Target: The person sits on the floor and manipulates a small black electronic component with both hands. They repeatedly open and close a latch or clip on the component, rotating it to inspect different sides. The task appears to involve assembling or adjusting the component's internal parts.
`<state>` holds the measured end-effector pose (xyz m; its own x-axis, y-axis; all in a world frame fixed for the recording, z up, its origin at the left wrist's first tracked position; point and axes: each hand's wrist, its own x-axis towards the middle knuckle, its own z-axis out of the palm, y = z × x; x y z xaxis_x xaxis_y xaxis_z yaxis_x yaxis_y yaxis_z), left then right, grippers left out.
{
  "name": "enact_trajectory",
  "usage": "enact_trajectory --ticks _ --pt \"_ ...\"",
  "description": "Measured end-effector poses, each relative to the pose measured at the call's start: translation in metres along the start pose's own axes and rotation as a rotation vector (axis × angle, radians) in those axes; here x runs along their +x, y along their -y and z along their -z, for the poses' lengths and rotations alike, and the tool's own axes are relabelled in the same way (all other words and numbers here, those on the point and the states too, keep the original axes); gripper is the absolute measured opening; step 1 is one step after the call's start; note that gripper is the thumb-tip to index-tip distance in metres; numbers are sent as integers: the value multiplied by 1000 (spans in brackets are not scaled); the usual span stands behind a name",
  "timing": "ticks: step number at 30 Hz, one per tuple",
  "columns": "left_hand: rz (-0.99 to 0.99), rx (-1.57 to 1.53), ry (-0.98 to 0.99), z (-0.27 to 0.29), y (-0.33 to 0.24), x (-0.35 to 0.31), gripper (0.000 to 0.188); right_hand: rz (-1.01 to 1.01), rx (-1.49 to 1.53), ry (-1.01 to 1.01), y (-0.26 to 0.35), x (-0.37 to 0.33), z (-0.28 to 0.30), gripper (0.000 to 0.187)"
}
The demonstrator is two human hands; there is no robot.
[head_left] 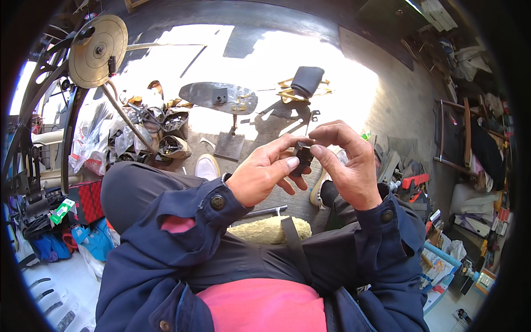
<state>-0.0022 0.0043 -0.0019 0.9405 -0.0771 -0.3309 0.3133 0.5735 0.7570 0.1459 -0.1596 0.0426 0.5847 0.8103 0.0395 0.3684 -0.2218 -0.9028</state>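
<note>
Held up in front of my knees is a small black blocky piece (pixel 302 155); its exact kind I cannot make out. My left hand (pixel 263 171) pinches it from the left, thumb on its near side and fingers curled behind. From the right, my right hand (pixel 349 160) touches its upper edge with thumb and bent fingers. A thin dark sliver stands up near the fingertips. Below the hands a dark strap (pixel 297 243) runs across my lap, over a pale yellow padded roll (pixel 249 231). A thin metal rod (pixel 257 213) lies just beyond the roll.
An oval metal-topped stand (pixel 243 99) and a yellow-framed stool with a dark seat (pixel 307 81) are ahead. A large wheel-driven machine (pixel 98 51) rises at the left, beside stuffed bags (pixel 91 141). Tools and a red box-like item (pixel 415 181) crowd the right.
</note>
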Motion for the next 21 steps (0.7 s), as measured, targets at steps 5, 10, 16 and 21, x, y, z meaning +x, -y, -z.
enact_trajectory --ticks 5,10,16,21 --pt "-38 -11 -27 -3 -1 1 44 40 -19 -10 -1 -2 -1 20" --pt "-81 47 -42 -6 -1 1 42 39 -43 -18 -2 -4 -3 21" --pt "-102 91 -76 -7 1 2 35 55 -70 -3 2 -5 -4 19" --pt "-102 111 -90 -7 1 0 32 38 -61 0 4 -6 -4 20"
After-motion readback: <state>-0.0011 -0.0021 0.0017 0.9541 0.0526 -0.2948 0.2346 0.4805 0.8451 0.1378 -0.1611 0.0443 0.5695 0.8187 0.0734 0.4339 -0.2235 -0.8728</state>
